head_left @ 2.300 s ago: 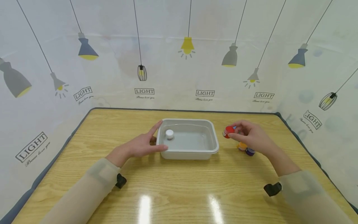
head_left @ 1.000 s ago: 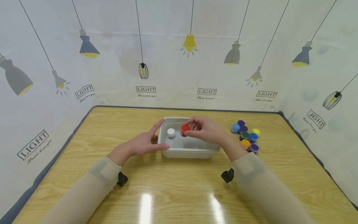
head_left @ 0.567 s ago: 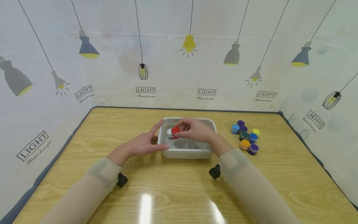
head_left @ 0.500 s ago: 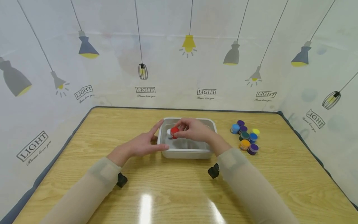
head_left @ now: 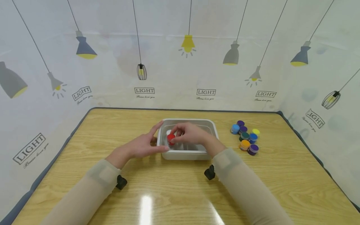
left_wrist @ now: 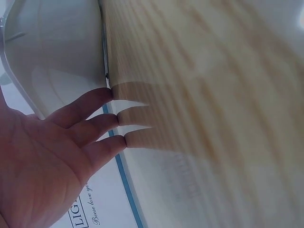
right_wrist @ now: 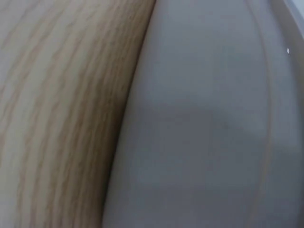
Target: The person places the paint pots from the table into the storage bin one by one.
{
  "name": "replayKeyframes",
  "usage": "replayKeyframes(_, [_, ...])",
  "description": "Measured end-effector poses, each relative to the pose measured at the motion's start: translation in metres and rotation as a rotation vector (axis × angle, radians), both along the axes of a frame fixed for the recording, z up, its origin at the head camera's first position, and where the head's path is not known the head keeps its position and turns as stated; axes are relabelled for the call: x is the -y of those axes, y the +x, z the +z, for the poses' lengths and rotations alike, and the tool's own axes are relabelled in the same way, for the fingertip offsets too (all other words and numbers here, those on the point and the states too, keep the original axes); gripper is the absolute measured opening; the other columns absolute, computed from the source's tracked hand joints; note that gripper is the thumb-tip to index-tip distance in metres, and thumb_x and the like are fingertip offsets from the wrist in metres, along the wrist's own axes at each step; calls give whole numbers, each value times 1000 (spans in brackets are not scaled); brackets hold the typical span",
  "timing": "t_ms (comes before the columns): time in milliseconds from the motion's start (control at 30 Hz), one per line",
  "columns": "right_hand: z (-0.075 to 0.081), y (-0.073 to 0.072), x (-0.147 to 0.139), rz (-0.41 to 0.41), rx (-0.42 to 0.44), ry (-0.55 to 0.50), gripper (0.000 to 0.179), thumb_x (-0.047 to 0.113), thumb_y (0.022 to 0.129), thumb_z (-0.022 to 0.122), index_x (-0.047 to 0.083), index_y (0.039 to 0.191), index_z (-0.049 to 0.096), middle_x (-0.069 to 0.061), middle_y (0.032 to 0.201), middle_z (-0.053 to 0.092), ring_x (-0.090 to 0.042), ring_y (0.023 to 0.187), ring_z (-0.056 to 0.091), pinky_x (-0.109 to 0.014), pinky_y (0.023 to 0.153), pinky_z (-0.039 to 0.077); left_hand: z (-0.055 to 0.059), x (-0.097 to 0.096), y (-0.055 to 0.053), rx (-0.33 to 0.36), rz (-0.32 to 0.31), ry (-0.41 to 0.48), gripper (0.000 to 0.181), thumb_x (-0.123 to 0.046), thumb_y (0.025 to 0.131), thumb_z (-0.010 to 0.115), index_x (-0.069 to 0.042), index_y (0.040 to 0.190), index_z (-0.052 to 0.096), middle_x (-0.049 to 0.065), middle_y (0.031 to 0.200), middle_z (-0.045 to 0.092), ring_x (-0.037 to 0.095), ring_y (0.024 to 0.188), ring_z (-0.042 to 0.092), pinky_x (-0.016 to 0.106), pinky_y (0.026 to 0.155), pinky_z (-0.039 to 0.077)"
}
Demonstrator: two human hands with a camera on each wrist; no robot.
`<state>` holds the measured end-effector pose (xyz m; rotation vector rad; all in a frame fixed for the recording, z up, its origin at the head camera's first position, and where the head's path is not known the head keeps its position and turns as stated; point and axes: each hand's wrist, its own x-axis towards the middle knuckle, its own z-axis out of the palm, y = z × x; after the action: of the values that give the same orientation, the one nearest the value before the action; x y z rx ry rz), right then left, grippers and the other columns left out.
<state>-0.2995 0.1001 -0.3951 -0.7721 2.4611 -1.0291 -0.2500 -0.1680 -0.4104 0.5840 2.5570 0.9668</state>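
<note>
My right hand (head_left: 194,134) reaches over the right part of the light grey plastic tub (head_left: 194,152) and pinches a small red-lidded paint jar (head_left: 170,137) inside it, at the left end. Partly hidden behind the red one is a white-lidded jar (head_left: 168,132). At the tub's left side, my left hand (head_left: 142,145) spreads thumb and index finger along the rim. Its other fingers reach down to the table beside the tub wall in the left wrist view. Only the tub's outer wall (right_wrist: 199,118) and wood show in the right wrist view; the right hand is out of sight there.
Right of the tub stands a cluster of several paint jars: light blue (head_left: 235,129), dark green (head_left: 244,136), blue (head_left: 252,138), yellow (head_left: 255,132), orange (head_left: 244,145) and purple (head_left: 253,149). A dark edge borders the wooden table (head_left: 174,187) before a lamp-printed wall covering.
My right hand has carried the red-lidded jar from beside the cluster into the tub, left towards the white-lidded jar, then slightly nearer to me. My left hand stays at the tub.
</note>
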Motion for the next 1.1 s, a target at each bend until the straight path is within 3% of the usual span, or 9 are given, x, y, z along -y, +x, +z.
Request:
replayKeyframes(233, [-4, 3, 3, -22, 21, 47, 29, 25, 100, 82, 18, 126, 73, -2, 102, 77, -16, 86, 68, -28, 77, 56, 0, 0, 1, 11, 11, -1, 112, -77, 96, 67, -48, 174, -9, 18, 163, 58, 37, 143, 62, 59, 116, 50])
replayKeyframes(700, [-5, 5, 5, -40, 92, 16, 24, 17, 105, 76, 16, 129, 73, -4, 100, 79, -20, 76, 71, -31, 73, 62, -3, 1, 1, 21, 13, 16, 114, -77, 96, 68, -48, 174, -9, 16, 161, 60, 38, 146, 60, 63, 120, 47])
replayKeyframes(967, [-8, 2, 5, -30, 68, 29, 24, 19, 106, 76, 18, 129, 73, -3, 98, 78, -19, 73, 70, -30, 71, 60, 0, 1, 0, 26, 27, 0, 107, -84, 96, 59, -47, 175, -4, 16, 158, 63, 34, 137, 66, 59, 112, 53])
replayKeyframes(1100, [-8, 3, 5, -19, 63, 31, 23, 19, 106, 76, 17, 129, 73, -3, 97, 79, -19, 73, 71, -31, 71, 61, 0, 0, 0, 16, 34, 8, 109, -82, 95, 62, -46, 175, -3, 15, 155, 65, 32, 133, 67, 57, 111, 54])
